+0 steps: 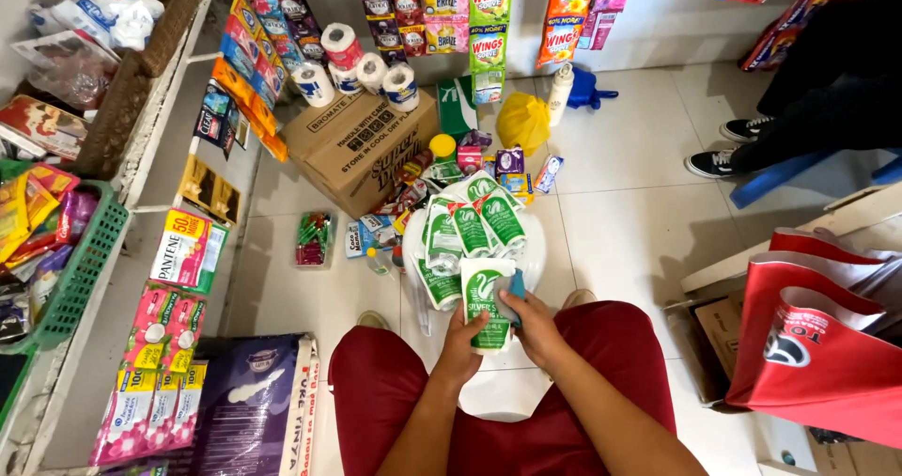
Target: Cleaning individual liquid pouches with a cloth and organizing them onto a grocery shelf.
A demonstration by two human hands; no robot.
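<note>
My left hand [462,343] grips the lower edge of a white and green pouch [485,293], held upright over my lap. My right hand [532,324] holds a small blue-grey object [510,297] against the pouch's right side. Several more white and green pouches [470,227] lie in a fan on a white round stool [536,255] just beyond my knees. I am seated in dark red shorts [601,363].
A brown cardboard box [352,147] stands ahead with toilet rolls [362,67] on it. Hanging sachet strips [254,53] line the white rack at left. A green basket [80,269] sits far left. A red bag [817,344] is at right. Another person's legs and black shoes [719,161] show at upper right.
</note>
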